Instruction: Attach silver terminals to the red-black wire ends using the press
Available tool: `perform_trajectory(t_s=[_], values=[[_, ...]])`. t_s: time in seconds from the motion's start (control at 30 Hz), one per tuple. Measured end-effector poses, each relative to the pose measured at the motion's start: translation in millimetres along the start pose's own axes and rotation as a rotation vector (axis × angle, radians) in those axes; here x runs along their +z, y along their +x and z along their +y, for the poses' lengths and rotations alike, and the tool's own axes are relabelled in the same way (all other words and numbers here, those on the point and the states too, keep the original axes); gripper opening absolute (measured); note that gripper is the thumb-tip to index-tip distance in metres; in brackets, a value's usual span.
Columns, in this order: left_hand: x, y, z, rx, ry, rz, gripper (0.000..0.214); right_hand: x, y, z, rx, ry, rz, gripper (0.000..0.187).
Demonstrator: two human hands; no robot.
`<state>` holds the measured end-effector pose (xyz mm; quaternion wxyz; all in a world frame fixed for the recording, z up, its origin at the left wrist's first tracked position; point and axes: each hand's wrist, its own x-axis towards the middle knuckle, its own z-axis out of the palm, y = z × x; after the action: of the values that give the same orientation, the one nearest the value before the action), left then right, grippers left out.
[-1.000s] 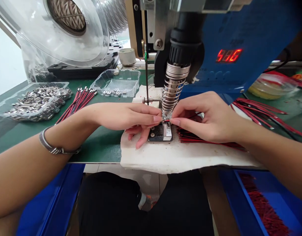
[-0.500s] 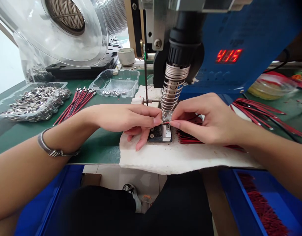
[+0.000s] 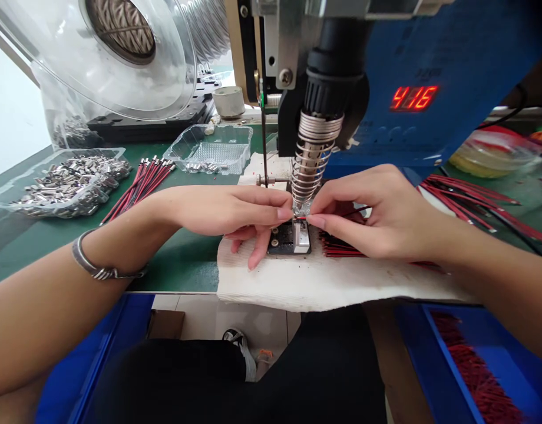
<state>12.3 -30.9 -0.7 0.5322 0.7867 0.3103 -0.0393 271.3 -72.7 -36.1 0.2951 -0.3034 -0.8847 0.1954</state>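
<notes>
Here, a red wire (image 3: 301,218) between left hand (image 3: 222,209) and right hand (image 3: 383,221), in the right's fingertip pinch, left's grip unclear.

The green tabletop (image 3: 178,268) carries a pale cloth (image 3: 262,291), two clear trays (image 3: 214,152) and red-and-black wires (image 3: 141,185)

Wire (image 3: 301,218) red, perhaps black too; cloth (image 3: 271,288) off-white, ribbed; machine (image 3: 386,53) blue, digits (image 3: 415,98) red; tabletop (image 3: 182,259) green.

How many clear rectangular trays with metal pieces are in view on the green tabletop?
2: a heaped tray at the far left, and a sparsely filled tray to its right, beyond the left hand. More could be hidden behind the blue machine.
</notes>
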Motion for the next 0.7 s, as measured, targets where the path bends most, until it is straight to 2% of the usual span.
perform_trajectory(t_s=[0.23,0.4,0.53,0.7], values=[[-0.1,0.1,-1.6,-0.008,-0.043,0.006,0.035,1.4,0.1,2.7,-0.025,-0.042,0.029,0.018],[-1.0,-0.4,-1.2,-0.01,-0.022,-0.04,0.039,3.3,-1.9,1.1,0.015,-0.038,0.051,0.019],[-1.2,-1.4,-1.3,-0.017,-0.025,-0.033,0.039,3.5,-2.1,-2.6,0.018,-0.028,0.071,0.02],[-0.5,-0.9,-1.4,-0.005,-0.032,-0.037,0.039,4.1,-1.3,-6.7,0.088,-0.005,0.072,0.02]])
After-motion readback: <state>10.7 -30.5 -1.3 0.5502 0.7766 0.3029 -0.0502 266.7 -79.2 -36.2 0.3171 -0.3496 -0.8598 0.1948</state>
